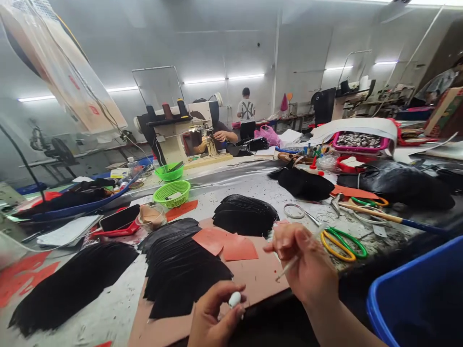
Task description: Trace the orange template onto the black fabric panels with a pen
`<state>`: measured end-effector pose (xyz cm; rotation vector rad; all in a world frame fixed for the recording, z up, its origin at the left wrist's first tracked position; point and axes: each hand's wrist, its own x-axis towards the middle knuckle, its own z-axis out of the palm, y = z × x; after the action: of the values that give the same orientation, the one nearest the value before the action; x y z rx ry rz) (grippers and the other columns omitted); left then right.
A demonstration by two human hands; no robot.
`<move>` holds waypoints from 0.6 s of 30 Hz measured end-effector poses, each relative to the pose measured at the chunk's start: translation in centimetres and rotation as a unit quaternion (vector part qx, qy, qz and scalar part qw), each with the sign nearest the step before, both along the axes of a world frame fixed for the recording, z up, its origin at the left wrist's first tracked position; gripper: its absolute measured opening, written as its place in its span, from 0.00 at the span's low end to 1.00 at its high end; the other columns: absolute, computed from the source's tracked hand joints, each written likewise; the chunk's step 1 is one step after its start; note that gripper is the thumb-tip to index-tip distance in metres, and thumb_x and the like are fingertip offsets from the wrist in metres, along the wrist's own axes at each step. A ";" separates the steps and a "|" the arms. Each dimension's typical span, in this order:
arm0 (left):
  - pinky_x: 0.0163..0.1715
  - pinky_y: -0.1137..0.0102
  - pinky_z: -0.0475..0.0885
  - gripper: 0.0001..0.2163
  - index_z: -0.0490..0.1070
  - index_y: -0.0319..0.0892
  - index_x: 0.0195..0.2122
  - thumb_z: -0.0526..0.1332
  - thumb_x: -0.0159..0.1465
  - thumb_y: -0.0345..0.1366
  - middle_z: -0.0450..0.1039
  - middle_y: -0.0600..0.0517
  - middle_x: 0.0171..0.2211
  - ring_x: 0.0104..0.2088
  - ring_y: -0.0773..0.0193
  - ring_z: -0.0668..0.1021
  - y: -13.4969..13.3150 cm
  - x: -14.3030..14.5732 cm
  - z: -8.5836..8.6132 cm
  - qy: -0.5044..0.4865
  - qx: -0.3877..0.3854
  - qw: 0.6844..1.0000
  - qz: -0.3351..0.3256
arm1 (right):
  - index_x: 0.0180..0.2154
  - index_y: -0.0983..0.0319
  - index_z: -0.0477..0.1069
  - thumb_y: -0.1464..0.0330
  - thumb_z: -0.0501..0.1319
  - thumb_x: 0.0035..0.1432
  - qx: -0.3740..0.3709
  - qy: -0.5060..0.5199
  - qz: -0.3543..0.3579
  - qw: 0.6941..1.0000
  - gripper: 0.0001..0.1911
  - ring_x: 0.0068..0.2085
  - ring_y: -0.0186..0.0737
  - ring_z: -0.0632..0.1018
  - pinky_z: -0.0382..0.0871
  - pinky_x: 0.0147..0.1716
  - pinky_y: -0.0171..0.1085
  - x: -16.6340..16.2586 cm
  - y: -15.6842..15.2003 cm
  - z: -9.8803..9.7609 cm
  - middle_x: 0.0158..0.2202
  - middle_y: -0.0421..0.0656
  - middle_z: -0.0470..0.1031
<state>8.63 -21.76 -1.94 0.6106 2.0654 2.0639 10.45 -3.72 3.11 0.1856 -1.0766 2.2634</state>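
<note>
My left hand point(213, 313), low in the middle of the head view, is closed around a small white rounded piece point(235, 300), pinched between thumb and fingers. To its right, my raised right hand point(311, 265) has its fingers curled round a thin whitish stick point(288, 266); its exact kind is unclear. Both hands are over the near edge of a pinkish board point(265, 277). Fanned black leather-like pieces point(181, 274) lie on that board beside my left hand, with a second black stack point(246, 214) behind. Orange-red sheets point(240, 247) lie between the stacks and my right hand.
Scissors with yellow and green handles point(338, 245) and a hammer point(383, 211) lie at right. A blue bin point(376, 299) stands by the table edge. More black pieces point(75, 284) and a green basket point(171, 193) are leftward. A co-worker's hands point(224, 136) are at a sewing machine.
</note>
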 end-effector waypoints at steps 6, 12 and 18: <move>0.45 0.63 0.69 0.09 0.75 0.46 0.37 0.64 0.57 0.40 0.70 0.46 0.46 0.44 0.56 0.74 -0.9 -0.4 0.2 0.141 0.009 0.990 0.001 | 0.27 0.64 0.69 0.55 0.64 0.50 0.127 -0.177 0.208 0.954 0.18 0.15 0.23 0.51 0.43 0.14 0.27 0.5 -2.6 -4.7 0.14 0.31 0.54; 0.44 0.67 0.71 0.09 0.75 0.51 0.40 0.64 0.58 0.40 0.68 0.50 0.48 0.43 0.60 0.74 -1.0 -0.1 0.6 0.171 0.016 0.985 -0.012 | 0.29 0.63 0.75 0.57 0.69 0.44 0.058 -0.155 0.361 0.918 0.16 0.24 0.30 0.68 0.61 0.26 0.31 1.2 -4.9 -6.2 0.23 0.40 0.70; 0.44 0.66 0.71 0.10 0.74 0.54 0.42 0.64 0.59 0.40 0.68 0.50 0.49 0.42 0.60 0.74 -1.2 0.3 0.8 0.181 0.025 0.982 -0.052 | 0.28 0.63 0.76 0.61 0.73 0.35 -0.067 -0.202 0.423 0.881 0.17 0.30 0.33 0.73 0.66 0.33 0.32 1.3 -6.0 -4.9 0.28 0.42 0.73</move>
<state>8.89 -22.91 -1.14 1.1533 2.1092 2.0748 11.76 -9.75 -1.80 0.1436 -1.1776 3.2700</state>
